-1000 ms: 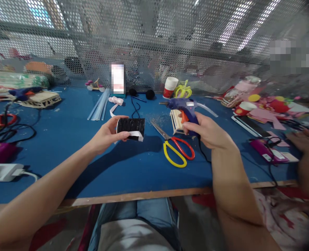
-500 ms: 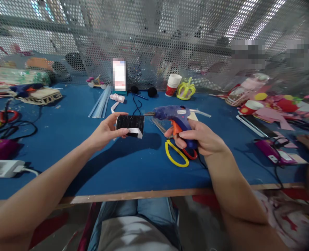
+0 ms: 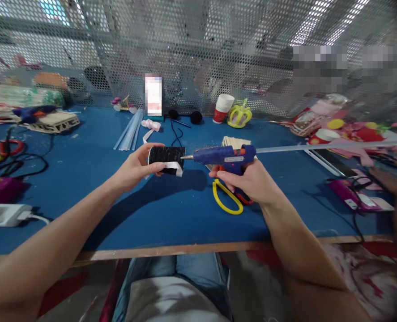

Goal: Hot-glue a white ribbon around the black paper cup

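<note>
My left hand (image 3: 141, 162) grips a black-wrapped cylinder (image 3: 166, 154) at its left end, lying sideways above the table. A loose white ribbon end (image 3: 173, 167) hangs at the cylinder's front. My right hand (image 3: 247, 179) is wrapped round the handle of a blue hot glue gun (image 3: 218, 155). The gun points left, its metal nozzle at the cylinder's right end; whether it touches I cannot tell. A long clear glue stick (image 3: 295, 148) sticks out of the gun's back. Beneath my right hand lie scissors (image 3: 228, 203) with yellow and red handles, their blades partly hidden.
On the blue table (image 3: 185, 223) lie several glue sticks (image 3: 130, 132) and a pink-white ribbon roll (image 3: 151, 125). Behind stand a phone (image 3: 153, 96), stacked paper cups (image 3: 223, 108) and a yellow-green crown-shaped piece (image 3: 240, 115). Another person's hand (image 3: 386, 183) is at the right.
The glue gun has tilted level and turned, its nozzle lowered against or near the cylinder's right end. Its long glue stick now shows stretching right. My left hand and the cylinder are almost still.
</note>
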The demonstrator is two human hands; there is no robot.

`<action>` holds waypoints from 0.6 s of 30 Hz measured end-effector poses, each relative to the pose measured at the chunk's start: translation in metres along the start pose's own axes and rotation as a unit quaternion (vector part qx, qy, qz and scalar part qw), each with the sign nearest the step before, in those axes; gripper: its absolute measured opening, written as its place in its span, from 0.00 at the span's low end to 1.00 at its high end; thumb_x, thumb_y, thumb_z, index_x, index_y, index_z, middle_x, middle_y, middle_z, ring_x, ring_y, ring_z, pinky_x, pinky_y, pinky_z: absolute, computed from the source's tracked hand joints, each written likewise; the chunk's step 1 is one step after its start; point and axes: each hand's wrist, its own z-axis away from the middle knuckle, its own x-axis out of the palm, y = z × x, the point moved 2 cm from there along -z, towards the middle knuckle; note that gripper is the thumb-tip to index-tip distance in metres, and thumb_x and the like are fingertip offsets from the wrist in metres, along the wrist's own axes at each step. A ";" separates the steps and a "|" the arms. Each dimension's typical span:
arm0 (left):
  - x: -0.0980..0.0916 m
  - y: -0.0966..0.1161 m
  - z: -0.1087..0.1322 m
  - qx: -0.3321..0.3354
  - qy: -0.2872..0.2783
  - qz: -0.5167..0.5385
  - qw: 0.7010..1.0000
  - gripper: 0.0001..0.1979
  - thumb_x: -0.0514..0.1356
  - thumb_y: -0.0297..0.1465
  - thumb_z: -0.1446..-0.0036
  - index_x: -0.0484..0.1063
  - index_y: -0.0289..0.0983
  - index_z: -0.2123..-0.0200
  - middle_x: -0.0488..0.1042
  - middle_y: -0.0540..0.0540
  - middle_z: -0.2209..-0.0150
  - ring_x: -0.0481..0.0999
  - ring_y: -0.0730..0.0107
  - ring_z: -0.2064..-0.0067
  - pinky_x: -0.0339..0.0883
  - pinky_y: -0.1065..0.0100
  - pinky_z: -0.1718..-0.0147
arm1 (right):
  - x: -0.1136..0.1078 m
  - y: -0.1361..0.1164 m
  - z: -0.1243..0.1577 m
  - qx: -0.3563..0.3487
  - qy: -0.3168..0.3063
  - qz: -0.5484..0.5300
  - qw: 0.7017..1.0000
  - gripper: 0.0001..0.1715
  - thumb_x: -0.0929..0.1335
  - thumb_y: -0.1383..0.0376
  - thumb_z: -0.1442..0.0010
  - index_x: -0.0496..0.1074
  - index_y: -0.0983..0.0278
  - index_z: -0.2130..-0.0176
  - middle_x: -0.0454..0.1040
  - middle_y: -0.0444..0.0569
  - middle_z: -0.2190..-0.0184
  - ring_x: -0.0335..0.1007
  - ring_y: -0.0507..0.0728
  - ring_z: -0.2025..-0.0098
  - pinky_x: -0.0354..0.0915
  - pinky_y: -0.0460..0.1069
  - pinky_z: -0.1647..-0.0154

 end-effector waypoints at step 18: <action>-0.002 0.000 -0.001 0.016 0.018 -0.019 1.000 0.25 0.65 0.33 0.56 0.65 0.38 0.53 0.69 0.47 0.63 0.72 0.76 0.71 0.71 0.72 0.73 | 0.003 0.000 0.006 -0.119 0.087 0.280 0.948 0.09 0.68 0.62 0.48 0.72 0.66 0.72 0.74 0.46 0.77 0.70 0.54 0.75 0.66 0.48 0.73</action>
